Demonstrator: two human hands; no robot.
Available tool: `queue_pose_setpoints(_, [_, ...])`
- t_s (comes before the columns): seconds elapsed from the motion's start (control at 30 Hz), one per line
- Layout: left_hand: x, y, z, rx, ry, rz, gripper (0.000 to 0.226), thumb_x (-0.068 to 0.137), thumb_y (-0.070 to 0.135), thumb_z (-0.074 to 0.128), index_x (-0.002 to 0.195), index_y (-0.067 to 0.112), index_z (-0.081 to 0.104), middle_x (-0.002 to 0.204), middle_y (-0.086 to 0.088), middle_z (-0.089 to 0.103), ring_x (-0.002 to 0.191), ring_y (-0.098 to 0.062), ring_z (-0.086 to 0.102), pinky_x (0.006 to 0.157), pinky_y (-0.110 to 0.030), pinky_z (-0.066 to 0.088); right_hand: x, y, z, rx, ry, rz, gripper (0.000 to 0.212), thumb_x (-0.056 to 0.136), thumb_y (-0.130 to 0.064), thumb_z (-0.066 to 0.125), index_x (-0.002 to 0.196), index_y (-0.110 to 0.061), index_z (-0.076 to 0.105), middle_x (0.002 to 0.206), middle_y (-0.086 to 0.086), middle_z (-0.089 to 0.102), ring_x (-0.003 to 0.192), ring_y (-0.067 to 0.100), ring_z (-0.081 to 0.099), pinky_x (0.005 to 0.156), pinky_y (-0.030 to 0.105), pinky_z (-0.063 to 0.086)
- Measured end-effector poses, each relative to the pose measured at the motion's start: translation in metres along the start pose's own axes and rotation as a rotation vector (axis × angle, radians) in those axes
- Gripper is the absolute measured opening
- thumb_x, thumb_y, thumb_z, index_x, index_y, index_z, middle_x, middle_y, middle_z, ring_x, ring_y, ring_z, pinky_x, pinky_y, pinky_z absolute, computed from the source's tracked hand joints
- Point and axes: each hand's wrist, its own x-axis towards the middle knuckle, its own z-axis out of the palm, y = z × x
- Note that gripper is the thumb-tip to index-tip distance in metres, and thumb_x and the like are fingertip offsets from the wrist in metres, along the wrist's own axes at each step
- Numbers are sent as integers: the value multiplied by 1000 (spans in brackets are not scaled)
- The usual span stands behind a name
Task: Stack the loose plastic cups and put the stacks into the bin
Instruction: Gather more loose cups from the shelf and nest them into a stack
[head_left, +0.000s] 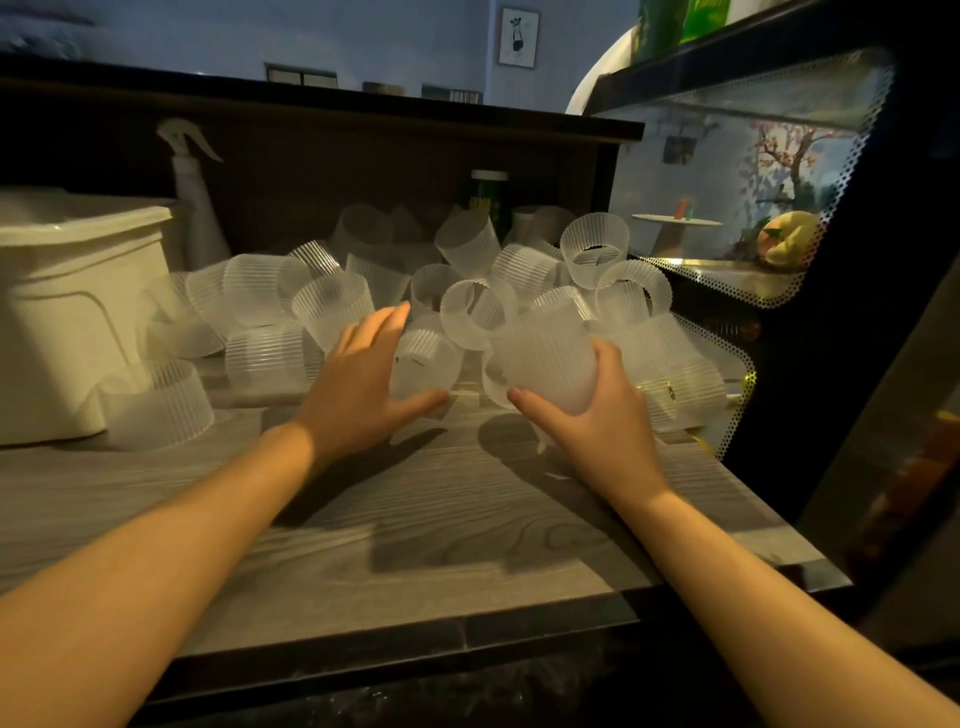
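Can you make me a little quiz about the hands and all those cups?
1. True or false: the right hand grips a ribbed cup.
2. Where does the bin stand? A) left of the cup pile B) right of it C) on top of it
3. Fill in: the left hand reaches with spread fingers for a ____ lying on the counter.

Key: 1 true; 2 A; 3 cup

A spray bottle (195, 208) is standing at the back of the counter (441, 519), and a glass display case (727, 208) is sitting beside it on the right
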Motion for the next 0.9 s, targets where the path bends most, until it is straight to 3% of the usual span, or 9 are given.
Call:
queue_pose_setpoints(0.17, [5,4,10,88,57,78,95,82,54,71,155,16,23,149,-7,42,136,-26,38,107,-43,38,0,1,4,-29,-18,10,76,64,-69,73,121,-29,42,114,-3,55,101,19,56,81,48,52])
queue_pose_setpoints(0.27, [1,7,9,-70,109,90,80,84,37,72,150,13,34,141,-7,46,122,-20,46,99,-33,44,0,1,4,-35,-48,-9,78,63,-72,70,122,-30,40,114,-4,54,101,18,56,80,47,53])
queue_pose_setpoints(0.33, [0,12,5,-223,105,19,76,82,32,73,148,16,38,137,-5,47,115,-17,49,95,-36,50,-2,1,2,-35,-71,-21,77,66,-68,73,123,-30,40,114,-6,53,100,16,55,79,45,53])
queue_pose_setpoints(0.53, [5,14,-23,-678,160,-207,73,60,52,72,128,39,46,128,-2,47,111,-25,56,87,-50,57,-6,-7,0,-109,-165,-145,76,70,-55,78,131,-29,40,115,-15,48,100,8,50,77,32,43])
queue_pose_setpoints(0.63, [1,14,-29,-856,215,-275,67,64,49,77,121,31,47,126,-2,53,111,-23,60,90,-47,57,-8,-11,2,-158,-216,-218,80,72,-52,79,136,-29,38,121,-14,47,102,7,47,79,31,40])
queue_pose_setpoints(0.73, [-2,18,-30,-851,257,-293,68,62,57,82,113,30,48,124,-3,56,111,-22,61,92,-44,56,-9,-13,2,-194,-245,-266,79,72,-53,78,136,-28,38,125,-8,50,102,9,49,80,31,40])
queue_pose_setpoints(0.9, [-14,41,-26,-892,241,-222,78,61,50,81,122,16,45,114,2,60,94,-10,68,78,-29,60,-10,-15,6,-192,-250,-276,80,71,-55,77,136,-28,38,123,-7,52,103,11,52,80,30,43])
